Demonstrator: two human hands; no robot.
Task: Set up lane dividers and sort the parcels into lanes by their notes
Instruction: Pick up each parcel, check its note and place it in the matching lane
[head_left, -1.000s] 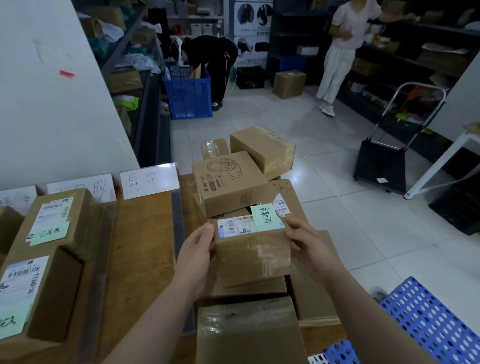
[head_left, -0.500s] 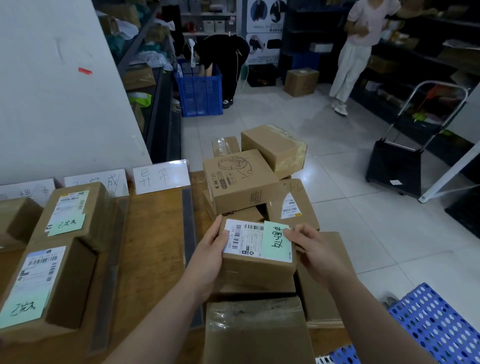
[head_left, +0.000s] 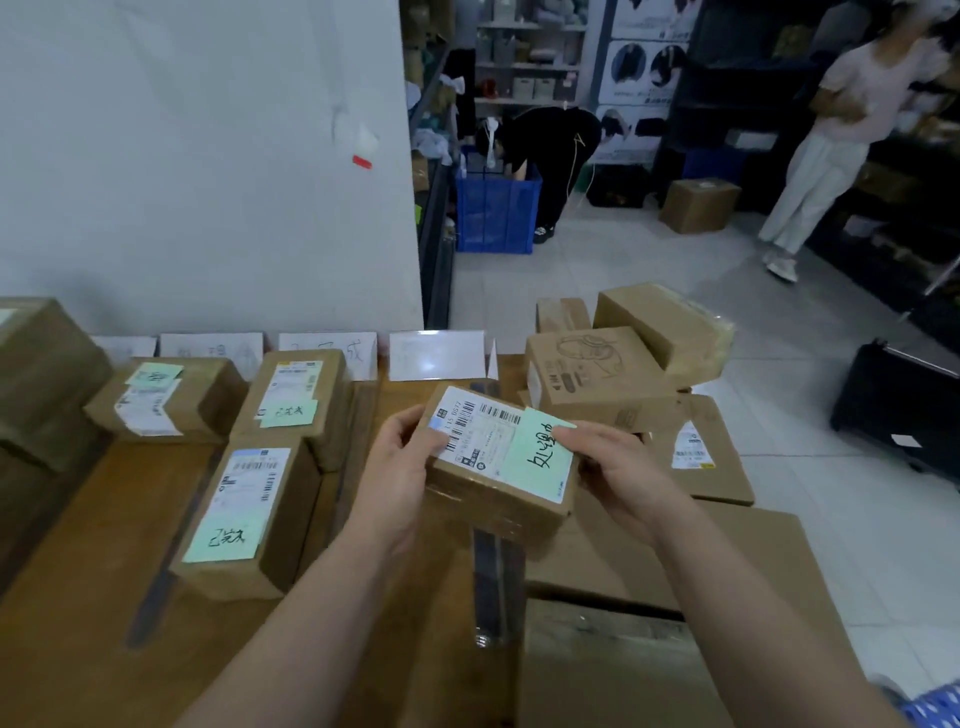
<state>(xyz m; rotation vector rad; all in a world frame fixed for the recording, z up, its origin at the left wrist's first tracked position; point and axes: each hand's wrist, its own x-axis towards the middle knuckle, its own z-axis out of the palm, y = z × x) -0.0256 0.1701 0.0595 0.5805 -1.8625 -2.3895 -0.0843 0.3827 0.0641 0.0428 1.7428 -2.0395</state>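
I hold a small brown parcel (head_left: 498, 462) above the wooden table (head_left: 93, 597), its white shipping label and green handwritten note facing up. My left hand (head_left: 395, 478) grips its left side and my right hand (head_left: 618, 467) its right side, thumb on the note. Dark divider strips (head_left: 491, 587) lie along the table and split it into lanes. White lane signs (head_left: 436, 356) stand at the table's far edge against the wall. Sorted parcels with green notes (head_left: 249, 519) lie in the lanes to the left.
A pile of unsorted cardboard boxes (head_left: 597, 374) sits to the right of the table, some on flat cartons. Beyond are a tiled floor, a blue crate (head_left: 496, 213), a black cart (head_left: 898, 410), shelving, and two people working at the back.
Both hands lifted the parcel off the pile at the right and carried it left over the table, tilting its top toward me. My view swung left.
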